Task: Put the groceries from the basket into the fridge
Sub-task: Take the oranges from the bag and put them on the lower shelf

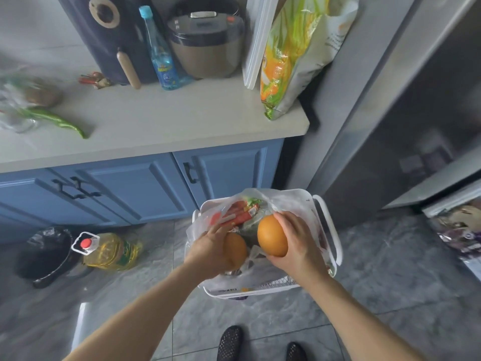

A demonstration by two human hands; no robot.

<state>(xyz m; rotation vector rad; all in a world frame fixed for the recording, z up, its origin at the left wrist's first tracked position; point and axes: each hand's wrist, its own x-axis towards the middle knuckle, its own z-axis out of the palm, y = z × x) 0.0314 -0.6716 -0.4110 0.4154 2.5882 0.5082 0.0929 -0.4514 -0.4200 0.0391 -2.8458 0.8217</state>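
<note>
A white basket (328, 217) stands on the floor in front of the blue cabinets, lined with white plastic bags. My right hand (299, 243) grips one orange (270, 237) lifted above the bags. My left hand (208, 248) wraps around a second orange (238, 250) lower in the basket. Behind the oranges lies a red-and-green packet (240, 212) inside a bag. The grey fridge (390, 100) stands to the right, its upper door shut; a lower drawer (458, 230) at the right edge is pulled out with packets inside.
A black bin (44, 254) and a yellow oil bottle (112, 251) sit on the floor to the left. The counter (156, 121) carries a rice cooker, a blue bottle, a corn-printed bag, a green pepper and bagged produce. My feet are below the basket.
</note>
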